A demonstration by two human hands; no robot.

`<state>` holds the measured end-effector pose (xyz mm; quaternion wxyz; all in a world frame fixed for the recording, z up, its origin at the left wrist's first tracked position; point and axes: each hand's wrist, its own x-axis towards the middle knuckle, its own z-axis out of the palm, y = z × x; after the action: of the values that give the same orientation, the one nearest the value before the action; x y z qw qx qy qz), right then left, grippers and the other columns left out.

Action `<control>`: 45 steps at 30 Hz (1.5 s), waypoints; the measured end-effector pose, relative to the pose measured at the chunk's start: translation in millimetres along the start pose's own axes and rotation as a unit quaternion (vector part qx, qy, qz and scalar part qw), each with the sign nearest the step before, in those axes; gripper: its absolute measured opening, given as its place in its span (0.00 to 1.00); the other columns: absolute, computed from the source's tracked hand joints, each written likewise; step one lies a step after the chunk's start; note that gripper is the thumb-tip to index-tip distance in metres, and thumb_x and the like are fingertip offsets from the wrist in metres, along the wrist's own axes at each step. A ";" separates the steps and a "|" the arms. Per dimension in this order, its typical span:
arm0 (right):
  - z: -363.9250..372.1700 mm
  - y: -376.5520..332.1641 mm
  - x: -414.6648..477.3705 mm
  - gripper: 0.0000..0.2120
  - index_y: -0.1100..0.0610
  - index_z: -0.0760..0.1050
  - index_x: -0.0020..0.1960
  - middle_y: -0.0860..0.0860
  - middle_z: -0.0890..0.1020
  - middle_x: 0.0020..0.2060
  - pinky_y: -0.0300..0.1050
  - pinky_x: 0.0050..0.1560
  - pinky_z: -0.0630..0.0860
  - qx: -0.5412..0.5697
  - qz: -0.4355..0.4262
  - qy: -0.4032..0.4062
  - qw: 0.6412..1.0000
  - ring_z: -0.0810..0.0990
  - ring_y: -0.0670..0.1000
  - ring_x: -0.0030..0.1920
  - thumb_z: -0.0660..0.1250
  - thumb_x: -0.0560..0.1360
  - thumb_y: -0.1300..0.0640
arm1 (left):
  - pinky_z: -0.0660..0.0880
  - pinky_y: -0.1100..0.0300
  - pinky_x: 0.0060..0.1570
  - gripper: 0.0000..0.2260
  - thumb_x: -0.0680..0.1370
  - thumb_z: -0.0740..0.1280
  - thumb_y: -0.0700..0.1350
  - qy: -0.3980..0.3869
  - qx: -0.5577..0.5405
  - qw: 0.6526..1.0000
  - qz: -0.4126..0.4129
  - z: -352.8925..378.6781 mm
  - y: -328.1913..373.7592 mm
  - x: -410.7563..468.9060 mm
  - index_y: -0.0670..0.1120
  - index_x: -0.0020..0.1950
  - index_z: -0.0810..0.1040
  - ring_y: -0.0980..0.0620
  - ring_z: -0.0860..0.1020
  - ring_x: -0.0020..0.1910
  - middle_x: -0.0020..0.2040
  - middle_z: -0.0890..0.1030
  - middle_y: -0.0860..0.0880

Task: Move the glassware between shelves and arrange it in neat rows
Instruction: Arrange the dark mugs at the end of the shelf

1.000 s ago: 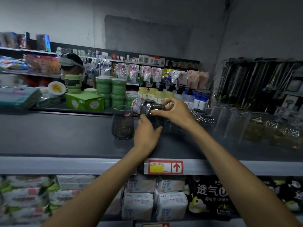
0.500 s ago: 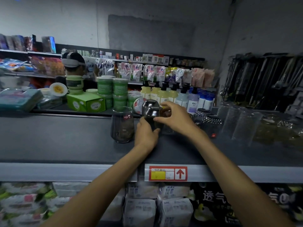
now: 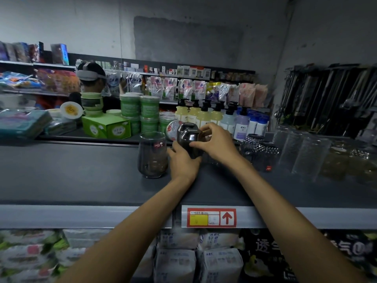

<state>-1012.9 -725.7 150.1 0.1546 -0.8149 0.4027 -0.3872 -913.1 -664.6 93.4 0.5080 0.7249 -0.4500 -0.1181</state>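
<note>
A dark smoked glass (image 3: pixel 188 137) stands on the grey shelf top (image 3: pixel 71 176), held between both hands. My left hand (image 3: pixel 183 162) wraps its lower side from the front left. My right hand (image 3: pixel 214 142) grips its upper right side with curled fingers. A second dark glass with a small red label (image 3: pixel 153 155) stands upright just left of my left hand. Faceted dark glasses (image 3: pixel 258 148) stand to the right, and several tall clear glasses (image 3: pixel 302 154) run on toward the far right.
A price tag with a red arrow (image 3: pixel 211 217) sits on the shelf's front rail. Pump bottles (image 3: pixel 214 117), green tubs (image 3: pixel 140 111) and a green box (image 3: pixel 107 126) line the ledge behind. A person wearing a headset (image 3: pixel 90 78) stands beyond. Packaged goods (image 3: pixel 193 260) fill the shelf below.
Both hands have stayed on the dark glass with only slight shifts. The view has tilted, so the shelf sits lower in the picture.
</note>
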 end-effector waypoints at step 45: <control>14.5 -1.3 99.9 0.20 0.55 0.82 0.64 0.52 0.82 0.60 0.40 0.42 0.75 0.077 0.091 -0.137 0.983 0.81 0.49 0.48 0.75 0.75 0.48 | 0.74 0.49 0.62 0.31 0.71 0.79 0.49 0.024 -0.035 0.999 0.023 -0.7 -6.0 -4.8 0.42 0.65 0.66 0.39 0.72 0.65 0.67 0.67 0.41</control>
<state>-963.8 -803.3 192.0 0.3052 -0.8057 0.4192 -0.2862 -912.1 -660.0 87.2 0.5460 0.6986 -0.4504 -0.1046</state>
